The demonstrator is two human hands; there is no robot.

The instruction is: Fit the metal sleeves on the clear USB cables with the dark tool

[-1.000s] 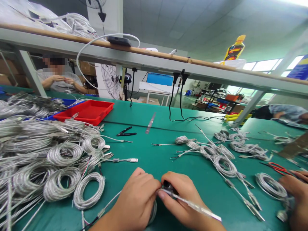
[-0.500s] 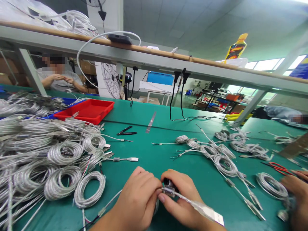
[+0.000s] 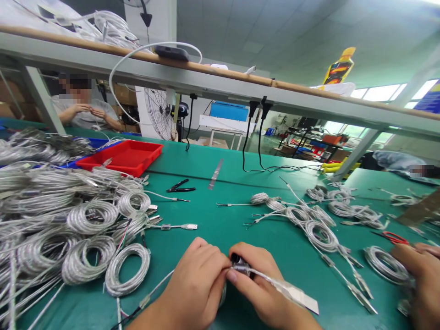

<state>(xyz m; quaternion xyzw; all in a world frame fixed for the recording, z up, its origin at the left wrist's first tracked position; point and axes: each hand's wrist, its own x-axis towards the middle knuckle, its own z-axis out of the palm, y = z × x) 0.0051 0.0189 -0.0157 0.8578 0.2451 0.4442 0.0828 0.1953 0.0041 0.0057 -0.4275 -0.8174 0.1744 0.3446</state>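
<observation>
1. Currently holding a silvery cable (image 3: 266,277) just above a green workbench (image 3: 213,215), low in the middle of the view, with both hands close together.
2. Curling the left hand (image 3: 198,282) nearly closed, back upward, with fingertips on the cable beside a small grey cylinder (image 3: 242,267). Showing a sliver of coil (image 3: 223,295) underneath — cannot tell how much is inside the fist.
3. Pinching at that cylinder with the right hand (image 3: 264,286), closed between thumb and bent fingers, next to a dark round opening. Letting the cable's flat plug (image 3: 302,299) pass over the palm and wrist, pointing to the lower right.
4. Having a heap of coiled cables (image 3: 41,220) to the left, with one round coil (image 3: 128,270) near the left hand and a USB plug (image 3: 190,227) reaching out above it.
5. Farther back, having black cutters (image 3: 179,188), a thin metal strip (image 3: 215,174) and a red tray (image 3: 127,158).
6. To the right, having a row of cable bundles (image 3: 321,237), then red-handled scissors (image 3: 395,237) beside a co-worker's hand (image 3: 422,277).
7. Facing a raised shelf (image 3: 220,80) — topped by a yellow-capped bottle (image 3: 339,68) — and another person (image 3: 94,117) across the bench, with hands together.
</observation>
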